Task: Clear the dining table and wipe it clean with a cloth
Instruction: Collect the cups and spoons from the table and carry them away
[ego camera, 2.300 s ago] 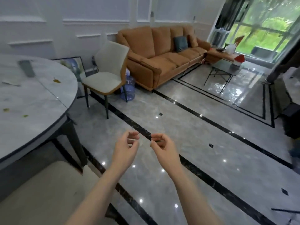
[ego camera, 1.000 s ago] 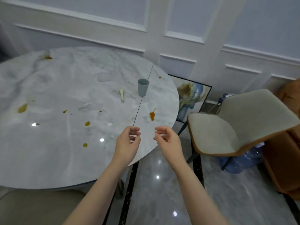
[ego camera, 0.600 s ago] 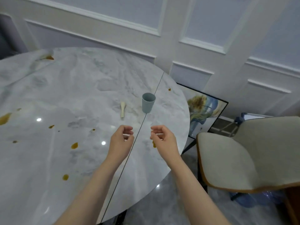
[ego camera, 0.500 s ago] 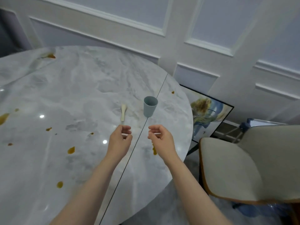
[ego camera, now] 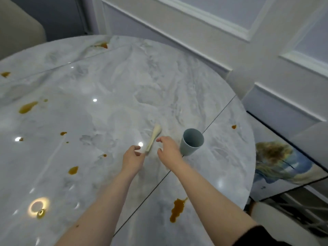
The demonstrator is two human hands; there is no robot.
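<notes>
My left grip (ego camera: 133, 158) and right grip (ego camera: 167, 150) are both apart and empty over the surface (ego camera: 106, 86), because the spoon (ego camera: 154, 136) and the cup (ego camera: 191, 142) near its right edge must go before wiping.

The bench (ego camera: 110, 89) looks like polished marble, pale grey with soft veining and glossy enough to throw back bright lamp spots at centre left and lower left. Amber spills (ego camera: 177, 209) lie wet and shiny on it — the biggest at lower centre. The cup (ego camera: 192, 142), right of centre, looks like matt blue-grey plastic, smooth-walled. The spoon (ego camera: 154, 136) beside it is pale cream and matt, wood or plastic, hard to tell. At upper left a chair back (ego camera: 19, 31) looks like beige cloth — soft and dull. The wall panelling (ego camera: 204, 31) is smooth painted white
</notes>
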